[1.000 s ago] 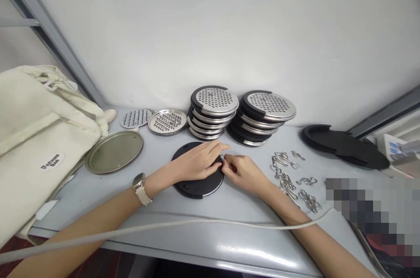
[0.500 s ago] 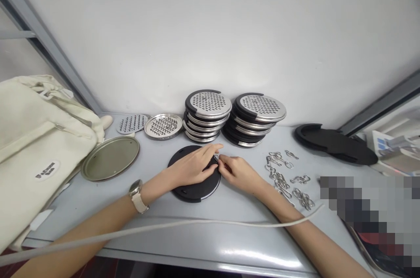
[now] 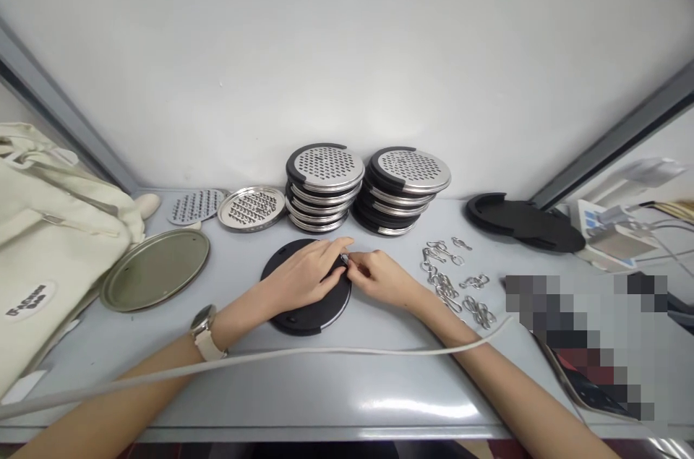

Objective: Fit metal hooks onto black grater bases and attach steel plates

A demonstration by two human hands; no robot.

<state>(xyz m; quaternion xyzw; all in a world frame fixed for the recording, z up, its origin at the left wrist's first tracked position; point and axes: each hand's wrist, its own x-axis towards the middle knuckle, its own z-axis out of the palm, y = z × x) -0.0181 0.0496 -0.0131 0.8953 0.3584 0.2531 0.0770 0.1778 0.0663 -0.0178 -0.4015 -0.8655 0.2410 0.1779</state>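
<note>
A round black disc [image 3: 303, 311] lies flat on the grey table [image 3: 347, 394] in front of me. My left hand [image 3: 303, 275] rests on top of it with fingers stretched out, pressing it down. My right hand [image 3: 379, 278] is at the disc's right edge, its fingers pinched on a small metal hook [image 3: 345, 259] that touches the rim. Several loose metal hooks [image 3: 452, 282] lie just right of that hand.
Two stacks of perforated steel-and-black discs [image 3: 324, 184] [image 3: 408, 188] stand behind my hands. Loose steel grater plates [image 3: 250, 207] and a flat metal lid [image 3: 155, 269] lie left, beside a cream bag [image 3: 48, 242]. Black discs [image 3: 520, 222] lie right. A white cable [image 3: 303, 356] crosses my forearms.
Both hands stay together at the disc's right edge; only the camera has shifted, so everything sits further left and lower in the frame.
</note>
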